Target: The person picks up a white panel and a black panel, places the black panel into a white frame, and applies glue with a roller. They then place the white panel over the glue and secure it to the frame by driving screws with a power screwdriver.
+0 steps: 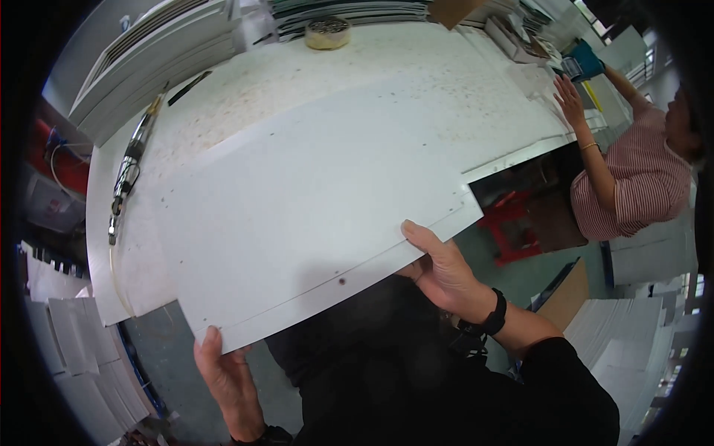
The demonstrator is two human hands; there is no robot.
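Observation:
A large flat white panel [312, 201] with small holes along its edges lies partly on the white worktable, its near edge jutting out toward me. A thin line runs along that near edge, with a larger dark hole [342, 282] beside it. My left hand [227, 383] grips the panel's near left corner, thumb on top and fingers underneath. Farther right, my right hand [446, 275] holds the near edge in the same way, its fingers partly hidden below the panel.
An air screwdriver [130, 160] with a hose lies at the table's left, near a dark flat strip [190, 88]. A tape roll [327, 34] sits at the back before stacked panels [349, 10]. At right, a co-worker [632, 171] in a striped shirt stands near a red stool [513, 230].

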